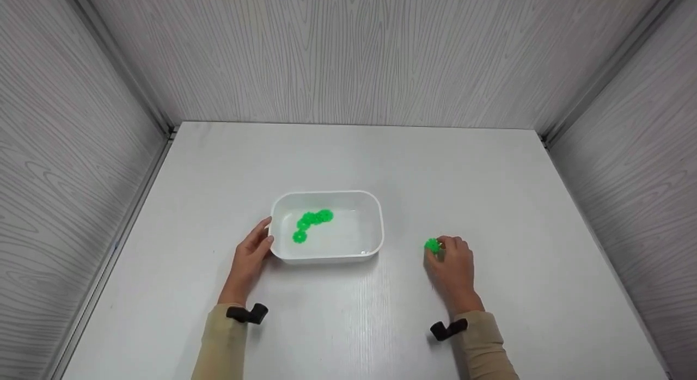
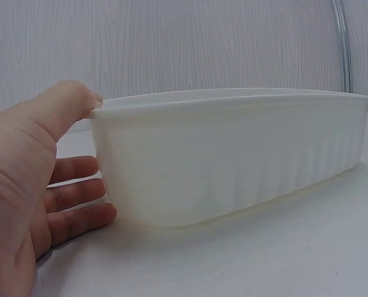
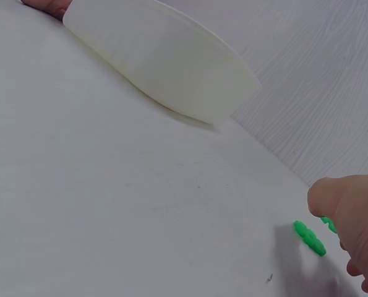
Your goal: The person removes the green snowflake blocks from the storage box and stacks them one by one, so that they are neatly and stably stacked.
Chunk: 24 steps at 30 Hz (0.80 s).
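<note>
Hands are both down on the white worktop (image 1: 348, 157); left hand (image 1: 249, 258) rests against the left end of the white rectangular plastic tub (image 1: 375, 216), thumb on its rim and fingers straight along the wall, so that grip is loose and open; tub sits mid-worktop, closer to the near edge, with a chain of green gear-shaped plastic pieces (image 1: 311, 223) inside; right hand (image 1: 453, 269), well right of the tub, has its grip pinched on one small green gear-shaped plastic piece (image 1: 432, 245) just at the surface.
</note>
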Available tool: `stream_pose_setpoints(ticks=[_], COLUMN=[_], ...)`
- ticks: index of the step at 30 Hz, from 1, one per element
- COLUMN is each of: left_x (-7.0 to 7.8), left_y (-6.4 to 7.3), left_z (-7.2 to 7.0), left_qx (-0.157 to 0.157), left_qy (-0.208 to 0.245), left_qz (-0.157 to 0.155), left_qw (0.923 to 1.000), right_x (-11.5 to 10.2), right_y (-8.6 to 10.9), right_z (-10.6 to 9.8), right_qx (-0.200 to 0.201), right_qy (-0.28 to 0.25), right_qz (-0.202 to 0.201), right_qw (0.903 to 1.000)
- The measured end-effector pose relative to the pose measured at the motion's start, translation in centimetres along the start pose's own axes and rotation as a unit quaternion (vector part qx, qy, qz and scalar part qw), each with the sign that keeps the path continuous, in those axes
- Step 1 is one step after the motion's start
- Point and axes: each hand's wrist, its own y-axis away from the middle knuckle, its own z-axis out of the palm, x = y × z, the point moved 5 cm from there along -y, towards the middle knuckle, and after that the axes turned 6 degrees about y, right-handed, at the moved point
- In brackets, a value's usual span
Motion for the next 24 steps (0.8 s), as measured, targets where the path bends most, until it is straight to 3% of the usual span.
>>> stream_pose_setpoints(ticks=[7,14,24], left_x=[0.11,0.06,0.02], left_y=[0.05,0.02,-0.1], left_z=[0.09,0.07,0.03], left_qx=[-0.005,-0.005,-0.007], left_qy=[0.004,0.006,0.004], left_qz=[0.012,0.016,0.017], left_qw=[0.9999,0.9998,0.9998], right_x=[0.33,0.37,0.34], right_y=[0.13,0.13,0.21], right_z=[0.6,1.02,0.85], right_qx=[-0.033,-0.057,-0.071], right_qy=[0.025,0.048,0.035], right_qz=[0.026,0.023,0.027], right_qw=[0.9988,0.9969,0.9965])
